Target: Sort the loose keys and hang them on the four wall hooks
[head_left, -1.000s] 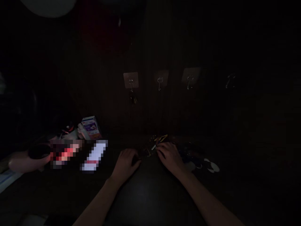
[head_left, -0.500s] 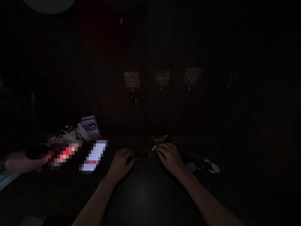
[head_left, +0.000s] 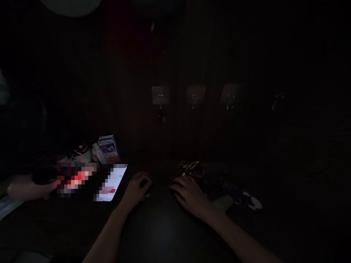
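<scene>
My left hand (head_left: pixel 138 187) rests on the dark table (head_left: pixel 161 230) with thumb and fingers curled together in a pinch. What lies between the fingertips is too dark to make out. A small shiny piece (head_left: pixel 147 195) shows just below that hand. To the right, my right hand (head_left: pixel 189 191) lies low over the table, fingers bent downward and thumb apart from them; nothing shows in it. Just behind it is a pile of small dark and yellow items (head_left: pixel 192 165), partly covered by the hand.
At left lie a lit phone (head_left: pixel 116 182), a carton (head_left: pixel 108 148) and a pinkish rounded object (head_left: pixel 30 188). A white oval item (head_left: pixel 253 201) sits far right. Hooks (head_left: pixel 195 98) line the dark wall behind, one bearing small hanging items (head_left: pixel 162 117). The scene is very dim.
My right hand has moved left and slightly toward me, away from a small pale piece beside its fingers. My left hand has drawn back a little to the left. The view has shifted slightly.
</scene>
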`<state>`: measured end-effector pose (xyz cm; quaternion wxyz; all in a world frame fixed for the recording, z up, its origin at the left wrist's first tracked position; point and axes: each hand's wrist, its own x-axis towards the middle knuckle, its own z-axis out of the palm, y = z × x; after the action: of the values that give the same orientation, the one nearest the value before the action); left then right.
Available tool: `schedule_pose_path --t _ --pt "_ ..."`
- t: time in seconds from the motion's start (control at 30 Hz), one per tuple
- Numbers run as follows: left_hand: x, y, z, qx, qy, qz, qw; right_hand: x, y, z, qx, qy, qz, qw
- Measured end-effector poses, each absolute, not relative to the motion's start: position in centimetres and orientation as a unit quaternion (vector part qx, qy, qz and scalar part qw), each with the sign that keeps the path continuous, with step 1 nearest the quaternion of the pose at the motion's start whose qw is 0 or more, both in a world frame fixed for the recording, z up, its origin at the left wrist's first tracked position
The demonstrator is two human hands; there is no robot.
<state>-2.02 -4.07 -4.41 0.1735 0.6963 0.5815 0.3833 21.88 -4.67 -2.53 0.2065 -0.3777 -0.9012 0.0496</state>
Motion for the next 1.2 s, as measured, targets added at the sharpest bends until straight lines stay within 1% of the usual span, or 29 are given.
schedule_pose_path --t 0.1,0.27,0.37,0.47,0.57,0.73,0.83,0.9,0.97,1.03,1.1,1.2 --pt "-2.5 -3.8 -4.3 0.689 0.591 0.386 0.164 21.2 -4.4 -2.6 -0.357 -0.915 0.033 0.183" --pt "-2.9 -3.9 -3.3 0.604 0.630 0.460 0.164 20.2 -3.2 -2.9 -0.348 -0.923 -0.027 0.164" --pt "-3.1 -4.2 -2.6 0.547 0.657 0.495 0.155 19.7 -2.7 -2.8 -0.325 -0.931 -0.044 0.159" --pt "-3.1 -4.3 -2.3 0.520 0.663 0.519 0.146 19.5 -2.5 -2.3 -0.322 -0.930 -0.014 0.179" --pt "-2.7 -4.4 -2.3 0.520 0.651 0.529 0.163 19.3 -2.4 -1.8 -0.368 -0.897 0.069 0.233" --pt "-0.5 -4.6 -2.4 0.541 0.589 0.528 0.286 19.0 -2.5 -0.9 -0.426 -0.774 0.306 0.355" --pt "1.2 -4.9 -2.6 0.538 0.528 0.517 0.406 19.0 -2.7 -0.6 -0.436 -0.695 0.411 0.398" --pt "2.1 -5.1 -2.9 0.514 0.470 0.491 0.523 19.2 -2.7 -0.5 -0.435 -0.668 0.438 0.416" --pt "2.6 -5.3 -3.2 0.471 0.406 0.460 0.634 19.5 -2.5 -0.5 -0.436 -0.654 0.442 0.432" --pt "2.9 -5.5 -3.5 0.428 0.351 0.438 0.708 19.8 -2.2 -0.7 -0.446 -0.643 0.432 0.449" --pt "2.9 -5.6 -3.7 0.396 0.320 0.433 0.744 20.1 -1.9 -0.9 -0.453 -0.629 0.430 0.463" --pt "2.9 -5.7 -3.6 0.380 0.323 0.437 0.748 20.3 -1.7 -1.0 -0.451 -0.622 0.437 0.468"
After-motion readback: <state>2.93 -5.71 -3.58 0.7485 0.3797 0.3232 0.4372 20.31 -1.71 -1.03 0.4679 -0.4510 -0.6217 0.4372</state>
